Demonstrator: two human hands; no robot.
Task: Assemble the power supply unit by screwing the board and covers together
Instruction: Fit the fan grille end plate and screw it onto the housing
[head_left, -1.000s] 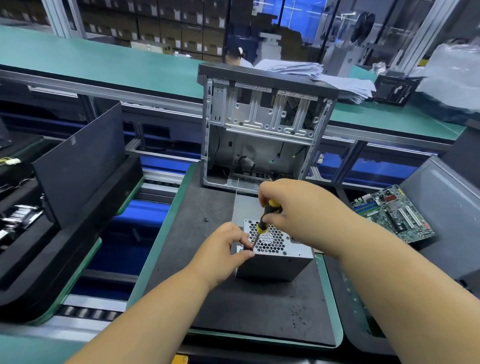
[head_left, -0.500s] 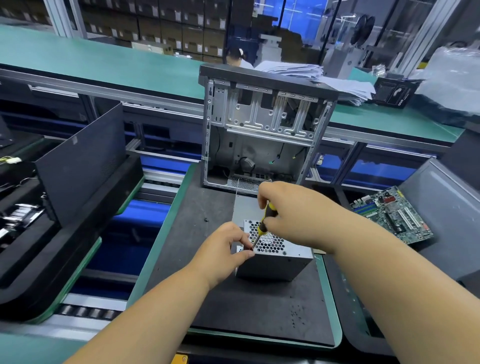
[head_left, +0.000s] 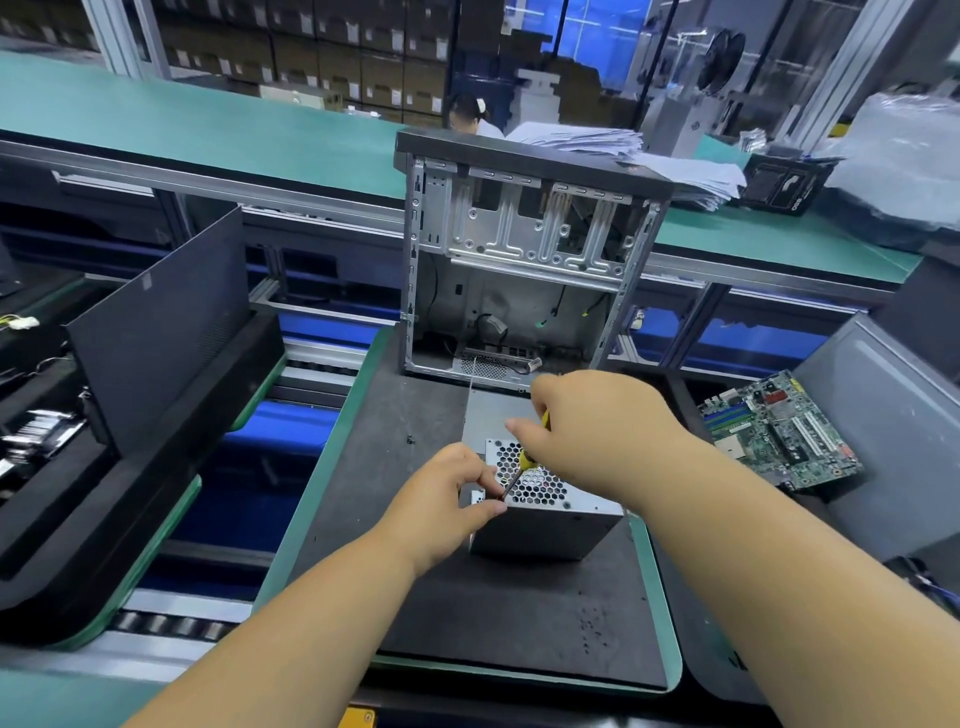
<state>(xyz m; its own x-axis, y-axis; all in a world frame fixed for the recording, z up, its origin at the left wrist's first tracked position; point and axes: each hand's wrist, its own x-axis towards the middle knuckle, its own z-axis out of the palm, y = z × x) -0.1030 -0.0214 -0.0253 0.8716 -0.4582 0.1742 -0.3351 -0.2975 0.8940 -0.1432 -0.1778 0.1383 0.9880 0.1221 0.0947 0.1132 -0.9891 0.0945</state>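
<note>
The power supply unit (head_left: 540, 519) sits on a dark foam mat (head_left: 493, 623), its perforated grille face turned upward; the left hand (head_left: 441, 504) holds its near left corner, thumb and fingers curled against the metal edge; the right hand (head_left: 597, 431) is wrapped round a yellow-and-black screwdriver (head_left: 517, 475), whose shaft slants down to the grille's left edge, right beside the left fingertips (the tip itself is too small to see clearly). Just behind the unit, on the same mat, an open computer case (head_left: 519, 270) stands upright with its bare metal bays showing; it blocks the far side of the mat. A lone small screw (head_left: 411, 440) lies on the mat to the left of the unit, and a scatter of small dark specks (head_left: 592, 629) lies near the mat's front right. To the right, well apart from the unit, a green motherboard (head_left: 779, 431) rests against a grey panel (head_left: 893, 415); to the left a dark side panel (head_left: 156, 322) leans upright in a black foam tray (head_left: 104, 519); a stack of papers (head_left: 649, 161) lies on the green bench (head_left: 208, 119) behind the case.
</note>
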